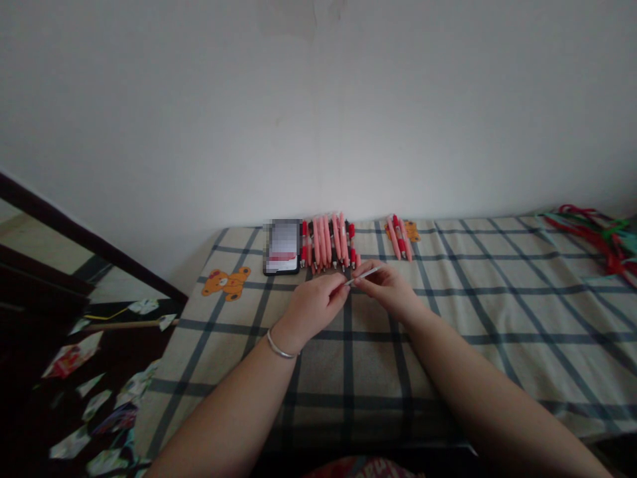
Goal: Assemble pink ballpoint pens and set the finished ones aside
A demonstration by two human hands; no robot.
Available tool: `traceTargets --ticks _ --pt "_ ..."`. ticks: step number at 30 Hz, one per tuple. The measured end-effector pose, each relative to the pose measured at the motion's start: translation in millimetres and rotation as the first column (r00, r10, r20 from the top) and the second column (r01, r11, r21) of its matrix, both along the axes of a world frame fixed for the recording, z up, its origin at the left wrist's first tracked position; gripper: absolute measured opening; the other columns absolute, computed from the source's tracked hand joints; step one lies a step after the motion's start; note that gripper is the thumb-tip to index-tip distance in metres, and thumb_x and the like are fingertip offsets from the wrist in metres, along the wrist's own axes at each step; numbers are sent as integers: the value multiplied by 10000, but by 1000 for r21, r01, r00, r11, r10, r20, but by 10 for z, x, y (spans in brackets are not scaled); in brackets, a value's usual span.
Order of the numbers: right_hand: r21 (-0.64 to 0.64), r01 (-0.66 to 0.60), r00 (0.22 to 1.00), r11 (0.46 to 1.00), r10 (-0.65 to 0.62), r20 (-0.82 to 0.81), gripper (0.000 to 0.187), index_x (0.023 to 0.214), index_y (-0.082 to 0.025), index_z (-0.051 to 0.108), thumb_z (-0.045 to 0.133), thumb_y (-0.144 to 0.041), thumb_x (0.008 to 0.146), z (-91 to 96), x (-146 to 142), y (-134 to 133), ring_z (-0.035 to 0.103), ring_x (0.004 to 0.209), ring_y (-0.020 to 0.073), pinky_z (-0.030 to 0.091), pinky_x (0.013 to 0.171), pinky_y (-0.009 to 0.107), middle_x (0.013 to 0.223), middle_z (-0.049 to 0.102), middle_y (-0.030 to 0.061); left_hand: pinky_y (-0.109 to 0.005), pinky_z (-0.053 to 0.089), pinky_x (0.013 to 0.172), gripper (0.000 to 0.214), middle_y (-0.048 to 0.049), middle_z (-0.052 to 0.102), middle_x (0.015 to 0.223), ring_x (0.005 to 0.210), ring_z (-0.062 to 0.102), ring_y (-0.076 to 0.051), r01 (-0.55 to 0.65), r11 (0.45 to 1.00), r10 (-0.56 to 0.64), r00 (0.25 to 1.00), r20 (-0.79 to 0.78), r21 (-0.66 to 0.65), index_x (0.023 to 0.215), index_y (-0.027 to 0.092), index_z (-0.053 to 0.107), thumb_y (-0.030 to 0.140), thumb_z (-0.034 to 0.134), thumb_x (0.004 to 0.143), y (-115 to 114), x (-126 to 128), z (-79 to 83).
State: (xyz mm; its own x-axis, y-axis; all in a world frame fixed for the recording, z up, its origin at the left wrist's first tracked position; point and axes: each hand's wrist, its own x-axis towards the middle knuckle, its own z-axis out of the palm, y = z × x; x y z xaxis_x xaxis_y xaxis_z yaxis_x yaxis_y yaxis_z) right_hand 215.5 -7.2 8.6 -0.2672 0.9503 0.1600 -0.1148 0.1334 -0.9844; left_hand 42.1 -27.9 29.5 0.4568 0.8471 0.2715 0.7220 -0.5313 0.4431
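Note:
My left hand (314,305) and my right hand (387,287) meet above a checked cloth (448,318), both pinching a thin white stick (365,273), perhaps a pen refill. A silver bangle (279,348) sits on my left wrist. Just beyond the hands lies a row of several pink and red pens (328,241). A smaller bunch of pink pens (399,238) lies to its right.
A phone (282,247) lies left of the pen row, near the white wall. Red and green straps or hangers (597,234) are piled at the far right. Torn paper scraps (94,398) litter the dark floor on the left. Teddy bear prints (226,281) mark the cloth.

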Motion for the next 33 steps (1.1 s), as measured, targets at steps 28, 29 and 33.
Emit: traceTargets --ticks 28,29,33 --pt "-21 0 995 1000 2 101 231 761 -185 592 701 -375 685 24 10 -22 516 588 102 414 544 237 696 593 -11 -232 355 588 225 -14 616 768 681 565 -130 -34 999 34 999 -29 11 786 189 533 297 383 914 4 5 14" --pt "-15 -2 994 1000 4 111 227 764 -186 597 697 -376 690 24 9 -25 515 586 103 415 541 238 693 594 -10 -233 357 589 222 -15 616 770 680 565 -131 -33 999 33 999 -31 10 789 189 534 295 384 913 5 4 14" --pt "10 -1 989 1000 0 146 201 769 -187 611 685 -363 708 19 23 -25 514 587 101 416 535 233 704 604 -5 -236 359 582 212 -15 615 767 674 562 -132 -26 1000 26 999 -27 16 788 188 535 286 391 909 8 1 9"
